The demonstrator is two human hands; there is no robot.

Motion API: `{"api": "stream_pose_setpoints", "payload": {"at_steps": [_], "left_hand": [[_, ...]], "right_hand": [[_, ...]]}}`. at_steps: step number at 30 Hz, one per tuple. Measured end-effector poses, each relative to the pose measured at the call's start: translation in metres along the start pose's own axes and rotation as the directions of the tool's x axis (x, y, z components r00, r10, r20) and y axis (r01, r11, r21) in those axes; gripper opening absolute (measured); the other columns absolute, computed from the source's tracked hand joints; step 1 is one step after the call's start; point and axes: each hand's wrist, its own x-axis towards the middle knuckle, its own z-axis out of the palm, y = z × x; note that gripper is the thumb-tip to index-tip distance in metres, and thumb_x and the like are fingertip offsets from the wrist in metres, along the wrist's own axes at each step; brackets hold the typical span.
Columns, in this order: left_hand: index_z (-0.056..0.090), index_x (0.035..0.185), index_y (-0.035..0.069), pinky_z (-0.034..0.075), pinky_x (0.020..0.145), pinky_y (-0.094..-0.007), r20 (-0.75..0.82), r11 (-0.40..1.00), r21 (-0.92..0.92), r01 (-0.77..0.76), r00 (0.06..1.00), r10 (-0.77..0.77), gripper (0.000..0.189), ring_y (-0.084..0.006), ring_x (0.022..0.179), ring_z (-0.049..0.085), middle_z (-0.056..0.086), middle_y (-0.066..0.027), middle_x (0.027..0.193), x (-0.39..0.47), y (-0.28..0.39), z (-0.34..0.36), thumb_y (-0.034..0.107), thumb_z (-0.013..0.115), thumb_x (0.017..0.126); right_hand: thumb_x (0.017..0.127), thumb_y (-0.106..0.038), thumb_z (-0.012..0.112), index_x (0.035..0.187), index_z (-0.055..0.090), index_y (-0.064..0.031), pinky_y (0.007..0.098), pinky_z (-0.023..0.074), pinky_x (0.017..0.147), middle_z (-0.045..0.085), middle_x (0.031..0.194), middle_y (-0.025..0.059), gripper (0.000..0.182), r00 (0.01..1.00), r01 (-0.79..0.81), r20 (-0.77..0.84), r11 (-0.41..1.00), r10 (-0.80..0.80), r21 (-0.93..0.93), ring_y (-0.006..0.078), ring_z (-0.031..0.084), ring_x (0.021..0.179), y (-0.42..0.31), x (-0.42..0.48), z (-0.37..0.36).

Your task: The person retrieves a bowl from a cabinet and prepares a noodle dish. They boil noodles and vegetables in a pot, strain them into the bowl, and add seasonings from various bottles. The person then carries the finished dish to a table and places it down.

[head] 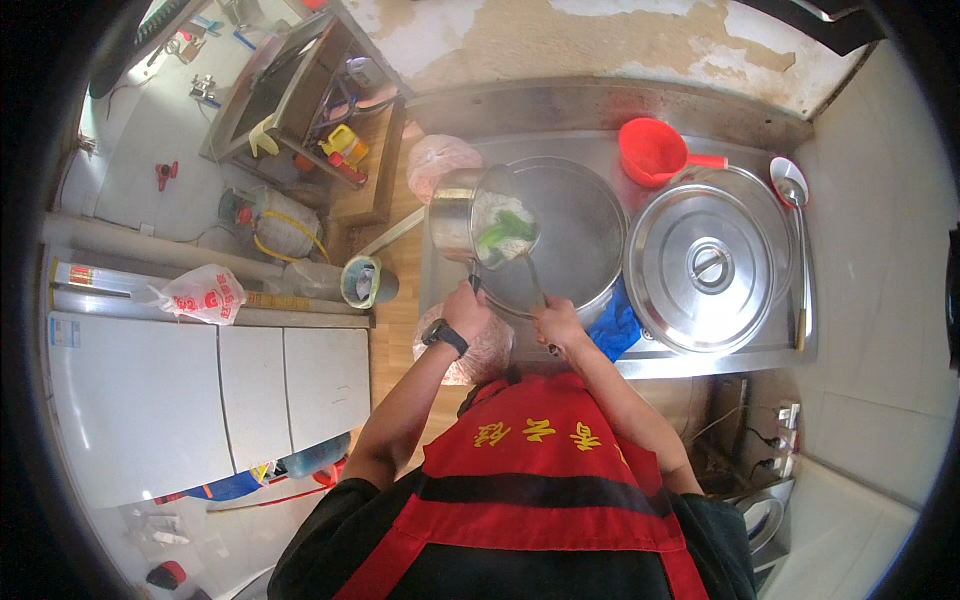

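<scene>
My left hand (466, 311) grips the dark handle of a steel saucepan (452, 214), which is tilted on its side over the left part of a large steaming pot (574, 225). White food, perhaps noodles, and green leaves (506, 232) lie at the saucepan's mouth. My right hand (559, 324) is closed on the handle of a metal utensil (534, 277), whose far end reaches the food; its head is hidden. A blue cloth (616, 322) lies just right of my right hand, beside the pot. Below the saucepan sits a clear plastic bag of pinkish contents (476, 352).
To the right stands a large lidded steel pot (701, 270), with a red plastic dipper (652, 152) behind it. A long-handled ladle (799, 247) rests at the far right. Another filled bag (442, 161) sits at the back left; a small bin (367, 282) stands left of the steel counter.
</scene>
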Motion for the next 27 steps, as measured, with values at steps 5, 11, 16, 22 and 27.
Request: {"api": "stream_pose_setpoints", "payload": {"at_steps": [5,11,16,22,27], "left_hand": [[0.049,0.095,-0.005,0.047,0.07,-0.0544,-0.021,1.0,0.03,-0.003,1.0,0.003,0.025,-0.0464,0.078,0.06,0.062,-0.0293,0.079,0.0,0.002,-0.001,0.017,0.055,0.086],[0.049,0.095,-0.005,0.047,0.069,-0.055,-0.03,0.998,0.059,-0.023,0.999,0.025,0.024,-0.0472,0.078,0.061,0.062,-0.0299,0.078,0.002,0.002,0.0,0.017,0.054,0.086],[0.048,0.096,-0.005,0.047,0.069,-0.0551,-0.046,0.994,0.105,-0.023,0.999,0.028,0.024,-0.0476,0.078,0.06,0.062,-0.0301,0.079,0.003,0.0,0.0,0.017,0.053,0.086],[0.047,0.095,-0.005,0.047,0.07,-0.0551,-0.036,0.991,0.136,-0.011,0.999,0.016,0.023,-0.0478,0.08,0.06,0.062,-0.0304,0.081,-0.004,0.016,-0.007,0.016,0.052,0.087],[0.048,0.097,-0.006,0.047,0.071,-0.0543,-0.034,0.989,0.142,-0.034,0.999,0.039,0.023,-0.0473,0.08,0.06,0.062,-0.0301,0.081,-0.007,0.02,-0.009,0.016,0.052,0.088]], "right_hand": [[0.085,-0.01,0.054,0.079,0.051,-0.0031,0.0297,0.0317,0.036,0.043,0.056,0.002,0.01,0.999,-0.034,0.01,0.999,0.033,0.01,0.0134,0.041,0.041,-0.006,-0.007,0.001],[0.085,-0.01,0.054,0.079,0.05,-0.0038,0.0285,0.0316,0.036,0.044,0.057,0.002,0.01,0.999,-0.044,0.009,0.999,0.044,0.019,0.0124,0.041,0.04,-0.015,-0.016,0.001],[0.085,-0.009,0.054,0.078,0.05,-0.0033,0.0284,0.0314,0.037,0.044,0.057,0.0019,0.011,1.0,-0.014,0.025,0.996,0.012,0.086,0.0114,0.041,0.042,-0.011,-0.014,0.001],[0.085,-0.008,0.054,0.08,0.049,-0.002,0.0291,0.0302,0.037,0.042,0.057,0.0011,0.009,1.0,0.019,0.009,0.996,-0.02,0.082,0.0113,0.038,0.043,-0.013,-0.019,0.0],[0.085,-0.008,0.053,0.081,0.049,-0.0015,0.0293,0.0298,0.037,0.041,0.056,0.0006,0.008,0.999,0.041,0.008,0.998,-0.041,0.057,0.0116,0.038,0.043,-0.006,-0.013,0.001]]}}
